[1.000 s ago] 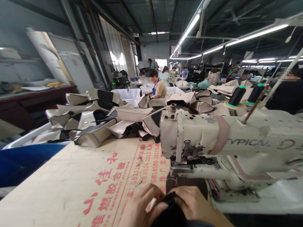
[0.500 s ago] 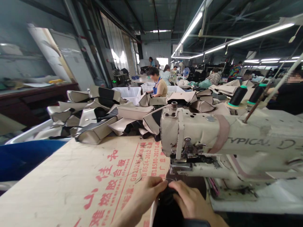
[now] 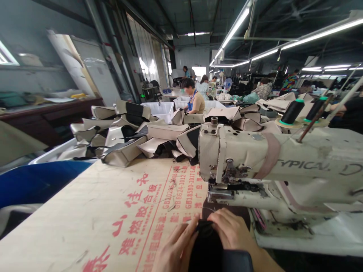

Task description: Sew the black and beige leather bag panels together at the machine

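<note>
My left hand (image 3: 178, 245) grips the left edge of a black fabric or leather piece (image 3: 205, 247) at the bottom of the view. My right hand (image 3: 231, 230) pinches its upper right edge. Folded over on itself, the piece hides most of my fingertips; its exact kind I cannot make out. A dark, smooth flap (image 3: 238, 260) lies below my right wrist, perhaps part of the same piece. Just beyond my hands is the free arm of a cream sewing machine (image 3: 241, 151). A thin thread (image 3: 210, 209) lies by my fingertips.
A plywood board (image 3: 113, 196) with red print stretches to the left. Behind it are heaped beige and black bag pieces (image 3: 167, 131). Black thread cones (image 3: 293, 112) stand behind the machine. A blue bin (image 3: 51, 177) is at left. A co-worker (image 3: 195, 100) sits farther back.
My left hand has shifted from a pinch at the top edge to a flatter grip along the piece's left side. The black piece sits more upright between my hands. The view has turned slightly left.
</note>
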A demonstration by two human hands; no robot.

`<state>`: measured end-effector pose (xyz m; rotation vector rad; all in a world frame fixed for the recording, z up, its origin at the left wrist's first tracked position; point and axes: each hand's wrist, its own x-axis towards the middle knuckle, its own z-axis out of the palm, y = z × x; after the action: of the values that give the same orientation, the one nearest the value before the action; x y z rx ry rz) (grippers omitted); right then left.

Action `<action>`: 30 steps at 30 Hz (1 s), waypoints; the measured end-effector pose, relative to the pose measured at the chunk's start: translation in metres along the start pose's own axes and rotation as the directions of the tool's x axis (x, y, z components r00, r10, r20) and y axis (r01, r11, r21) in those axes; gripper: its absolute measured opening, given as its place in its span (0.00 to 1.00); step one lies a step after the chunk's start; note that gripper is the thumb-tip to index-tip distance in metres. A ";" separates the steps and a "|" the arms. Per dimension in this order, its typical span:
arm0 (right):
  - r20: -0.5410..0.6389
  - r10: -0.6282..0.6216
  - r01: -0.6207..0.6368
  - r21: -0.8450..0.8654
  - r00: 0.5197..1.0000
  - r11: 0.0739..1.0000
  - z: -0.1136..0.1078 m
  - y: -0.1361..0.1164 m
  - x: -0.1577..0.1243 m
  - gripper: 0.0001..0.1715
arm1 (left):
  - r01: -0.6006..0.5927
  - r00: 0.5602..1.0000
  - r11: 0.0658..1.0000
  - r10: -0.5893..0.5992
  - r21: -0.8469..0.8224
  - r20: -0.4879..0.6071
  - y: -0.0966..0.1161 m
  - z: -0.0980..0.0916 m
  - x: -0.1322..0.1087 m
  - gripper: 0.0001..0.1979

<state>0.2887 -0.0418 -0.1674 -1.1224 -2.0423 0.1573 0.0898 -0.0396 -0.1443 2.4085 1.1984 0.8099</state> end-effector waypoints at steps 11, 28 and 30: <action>0.114 0.108 -0.117 0.072 0.988 0.990 -0.003 0.005 0.000 0.13 | -0.173 0.957 0.983 0.153 0.060 0.245 -0.014 0.001 0.036 0.17; 0.098 0.033 -0.037 0.034 0.995 0.999 0.001 0.011 0.003 0.11 | 0.394 0.919 0.849 -0.362 -0.352 0.155 -0.031 0.020 0.000 0.19; 0.032 0.085 -0.088 0.090 0.996 0.992 0.004 0.008 0.004 0.11 | 0.381 0.920 0.876 -0.390 -0.297 0.033 -0.025 0.020 0.019 0.19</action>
<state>0.2899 -0.0330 -0.1714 -1.1579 -1.9913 0.3087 0.0956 -0.0104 -0.1669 1.8400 1.3944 0.8268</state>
